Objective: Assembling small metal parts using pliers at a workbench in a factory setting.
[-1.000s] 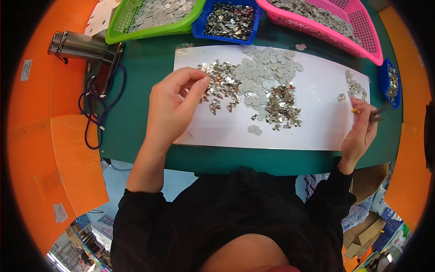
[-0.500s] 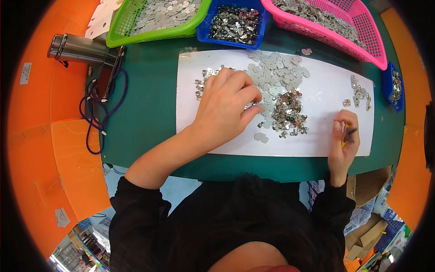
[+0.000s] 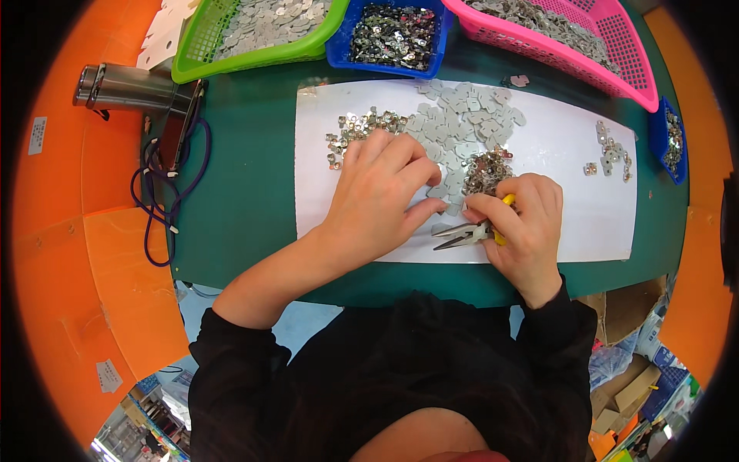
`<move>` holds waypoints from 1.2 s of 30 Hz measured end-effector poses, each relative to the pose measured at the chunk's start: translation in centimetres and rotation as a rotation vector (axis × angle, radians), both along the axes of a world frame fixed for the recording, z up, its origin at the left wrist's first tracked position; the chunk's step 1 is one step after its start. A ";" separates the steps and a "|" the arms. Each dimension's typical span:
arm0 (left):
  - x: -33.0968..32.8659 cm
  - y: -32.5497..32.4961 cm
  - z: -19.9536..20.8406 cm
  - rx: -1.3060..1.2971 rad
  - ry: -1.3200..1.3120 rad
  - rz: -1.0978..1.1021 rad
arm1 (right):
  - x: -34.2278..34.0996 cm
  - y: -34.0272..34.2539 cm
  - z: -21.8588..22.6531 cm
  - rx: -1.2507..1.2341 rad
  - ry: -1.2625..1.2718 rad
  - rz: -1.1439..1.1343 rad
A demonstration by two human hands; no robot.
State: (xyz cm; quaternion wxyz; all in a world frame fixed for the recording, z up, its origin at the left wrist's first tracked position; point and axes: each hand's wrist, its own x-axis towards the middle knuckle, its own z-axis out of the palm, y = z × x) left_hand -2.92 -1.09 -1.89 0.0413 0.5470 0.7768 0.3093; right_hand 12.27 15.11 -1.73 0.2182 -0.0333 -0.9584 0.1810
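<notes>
My right hand (image 3: pixel 531 227) is closed around long-nose pliers (image 3: pixel 466 235) with yellow handles. Their jaws point left, slightly parted, over the white sheet (image 3: pixel 354 219), with no part seen between them. My left hand (image 3: pixel 377 185) hovers over the sheet, fingers curled, thumb and index tips apart. Flat grey metal plates (image 3: pixel 469 115) lie in a heap just beyond its fingertips. Small shiny metal clips (image 3: pixel 486 171) form a pile beside my right fingers, partly covered by them. Another scatter of shiny clips (image 3: pixel 358 127) is partly hidden behind my left knuckles.
Along the far edge stand a green basket (image 3: pixel 185 58) of plates, a blue bin (image 3: pixel 339 54) of dark shiny parts and a pink basket (image 3: pixel 643 69). A small blue tray (image 3: pixel 660 146) and joined pieces (image 3: pixel 608 150) are right. A steel flask (image 3: pixel 127 86) and purple cord (image 3: pixel 202 162) lie left.
My right hand has swung left from the sheet's right side to the clip pile, bringing the pliers' jaws into sight. The left hand stays nearly in place, its thumb and index tips farther apart.
</notes>
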 end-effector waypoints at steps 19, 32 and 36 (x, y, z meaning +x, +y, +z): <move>2.2 1.1 2.5 0.244 -1.740 0.133 | -1.5 -0.6 2.8 -0.849 0.038 -0.106; 3.0 0.7 1.7 0.308 -1.845 0.098 | -1.8 -0.8 1.9 -0.578 0.109 -0.029; 3.1 1.1 2.0 0.333 -1.913 0.129 | -1.9 -0.7 1.4 -0.673 0.086 -0.027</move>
